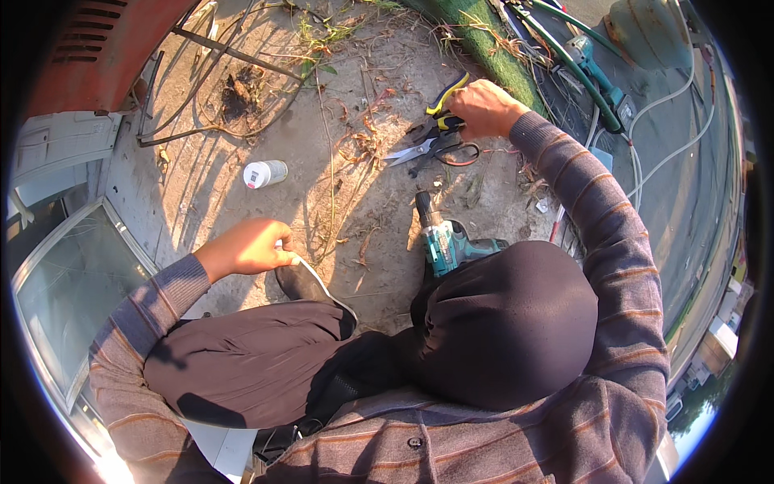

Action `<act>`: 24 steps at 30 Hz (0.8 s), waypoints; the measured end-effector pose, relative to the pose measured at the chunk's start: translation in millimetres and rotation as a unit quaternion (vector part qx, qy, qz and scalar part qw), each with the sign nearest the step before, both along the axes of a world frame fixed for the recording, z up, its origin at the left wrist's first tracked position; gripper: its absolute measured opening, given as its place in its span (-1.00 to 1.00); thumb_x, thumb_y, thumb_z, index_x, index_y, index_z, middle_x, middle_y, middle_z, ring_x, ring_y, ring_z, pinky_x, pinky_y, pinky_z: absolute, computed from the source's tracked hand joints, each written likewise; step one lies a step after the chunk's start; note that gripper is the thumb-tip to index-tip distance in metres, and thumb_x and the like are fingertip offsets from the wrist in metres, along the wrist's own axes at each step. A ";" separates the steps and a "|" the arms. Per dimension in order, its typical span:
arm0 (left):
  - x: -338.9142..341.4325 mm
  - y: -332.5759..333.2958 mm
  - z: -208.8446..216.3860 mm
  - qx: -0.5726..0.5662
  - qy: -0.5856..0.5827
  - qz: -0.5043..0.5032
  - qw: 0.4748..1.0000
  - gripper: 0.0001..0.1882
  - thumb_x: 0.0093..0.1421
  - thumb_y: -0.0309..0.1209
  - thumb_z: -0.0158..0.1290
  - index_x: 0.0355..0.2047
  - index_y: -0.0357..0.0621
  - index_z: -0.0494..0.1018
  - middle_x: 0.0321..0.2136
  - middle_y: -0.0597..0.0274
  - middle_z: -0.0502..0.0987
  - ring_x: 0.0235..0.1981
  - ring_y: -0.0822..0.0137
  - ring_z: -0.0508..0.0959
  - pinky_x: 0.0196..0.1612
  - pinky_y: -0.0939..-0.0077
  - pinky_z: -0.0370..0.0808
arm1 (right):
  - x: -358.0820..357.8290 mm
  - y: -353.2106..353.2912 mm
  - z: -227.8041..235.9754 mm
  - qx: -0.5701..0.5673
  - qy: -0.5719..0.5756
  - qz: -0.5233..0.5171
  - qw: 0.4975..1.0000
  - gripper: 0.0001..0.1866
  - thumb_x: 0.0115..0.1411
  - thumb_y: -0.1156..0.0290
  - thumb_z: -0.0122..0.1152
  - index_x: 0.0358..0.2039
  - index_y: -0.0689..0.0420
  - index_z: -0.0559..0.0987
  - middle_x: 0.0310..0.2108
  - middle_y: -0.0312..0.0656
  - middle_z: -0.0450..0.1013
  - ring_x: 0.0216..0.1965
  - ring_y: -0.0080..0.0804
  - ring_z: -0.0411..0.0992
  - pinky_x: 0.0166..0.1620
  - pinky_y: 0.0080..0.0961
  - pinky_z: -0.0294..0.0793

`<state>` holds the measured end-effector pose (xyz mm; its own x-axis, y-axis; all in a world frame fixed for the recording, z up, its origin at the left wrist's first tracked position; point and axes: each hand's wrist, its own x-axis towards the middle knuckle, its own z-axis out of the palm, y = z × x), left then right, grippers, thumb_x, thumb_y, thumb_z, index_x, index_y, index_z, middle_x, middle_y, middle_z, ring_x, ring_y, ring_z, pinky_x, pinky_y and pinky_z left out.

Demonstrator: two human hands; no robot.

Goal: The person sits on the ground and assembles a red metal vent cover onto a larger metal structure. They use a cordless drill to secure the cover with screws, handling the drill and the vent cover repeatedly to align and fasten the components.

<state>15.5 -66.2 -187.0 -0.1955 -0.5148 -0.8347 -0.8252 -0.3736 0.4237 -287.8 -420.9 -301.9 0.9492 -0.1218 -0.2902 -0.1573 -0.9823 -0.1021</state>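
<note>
My right hand [484, 110] reaches far out over the ground, its fingers closed at the yellow-and-black handles of a pair of pliers [439, 103]. The handles are spread apart. Under and beside the pliers lies a pair of scissors [413, 152] with bright blades and dark, orange-lined loops. My left hand [254, 247] is held above my left shoe, thumb and fingers pinched on a small white piece whose kind I cannot make out. Nearer me a teal cordless drill [442, 242] lies by my right knee, partly hidden by it. A white cylindrical container [264, 173] lies beyond my left hand.
Bent metal rods [214, 89] and dry plants lie at the far left, near a red slotted panel [76, 60]. A framed glass pane [81, 274] leans at left. At far right are a teal power tool [592, 68], a gas cylinder [649, 32] and a pale hose [677, 149].
</note>
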 end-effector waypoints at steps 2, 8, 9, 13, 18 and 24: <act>-0.8 0.2 -0.8 0.021 0.001 0.008 1.000 -0.62 0.24 -0.12 0.32 -0.23 -0.23 0.63 -0.30 -0.06 0.67 -0.21 -0.01 0.68 -0.15 0.16 0.55 | 8.4 -3.8 2.6 0.027 -0.046 -0.026 0.998 -0.74 -0.07 0.24 0.45 -0.39 0.11 0.66 -0.43 -0.11 0.63 -0.31 -0.08 0.65 -0.21 -0.18 0.62; -3.3 -5.8 -0.9 0.031 0.002 -0.008 0.999 -0.61 0.22 -0.11 0.33 -0.23 -0.23 0.63 -0.32 -0.06 0.67 -0.22 -0.01 0.68 -0.15 0.16 0.55 | 36.2 -9.8 -5.0 0.036 -0.182 -0.120 0.975 -0.78 0.15 0.27 0.35 -0.28 0.14 0.65 -0.34 -0.07 0.61 -0.25 0.00 0.63 -0.14 -0.12 0.61; -3.2 -6.1 -0.6 0.024 0.010 0.005 1.000 -0.61 0.22 -0.11 0.33 -0.23 -0.22 0.62 -0.32 -0.06 0.67 -0.23 -0.01 0.68 -0.16 0.16 0.55 | 34.1 -5.8 -6.7 0.047 -0.194 -0.134 0.971 -0.78 0.17 0.27 0.35 -0.26 0.14 0.66 -0.31 -0.07 0.61 -0.23 0.00 0.62 -0.13 -0.12 0.61; -3.6 -6.3 -4.5 0.031 0.020 0.008 0.999 -0.65 0.18 -0.14 0.33 -0.30 -0.21 0.60 -0.35 -0.06 0.66 -0.25 -0.03 0.68 -0.19 0.13 0.54 | 19.9 12.8 -8.1 0.054 -0.187 -0.127 0.973 -0.70 0.18 0.25 0.43 -0.12 0.09 0.67 -0.21 -0.17 0.56 -0.11 -0.06 0.59 -0.08 -0.15 0.60; -12.2 -3.0 -16.3 0.044 0.059 -0.091 0.993 -0.59 0.16 -0.08 0.33 -0.28 -0.23 0.61 -0.39 -0.13 0.66 -0.26 -0.12 0.69 -0.21 0.02 0.54 | 26.4 30.7 0.7 0.100 -0.151 -0.048 0.982 -0.78 0.19 0.28 0.41 -0.21 0.08 0.65 -0.19 -0.17 0.52 -0.12 -0.08 0.58 -0.11 -0.16 0.61; -26.3 -10.3 -54.0 0.123 0.084 -0.179 0.973 -0.51 0.16 -0.03 0.32 -0.21 -0.27 0.65 -0.29 -0.11 0.70 -0.15 -0.15 0.69 -0.07 0.03 0.59 | 78.5 18.9 45.6 0.102 -0.040 0.004 0.994 -0.80 0.15 0.30 0.37 -0.27 0.13 0.67 -0.30 -0.08 0.60 -0.24 0.01 0.63 -0.18 -0.12 0.64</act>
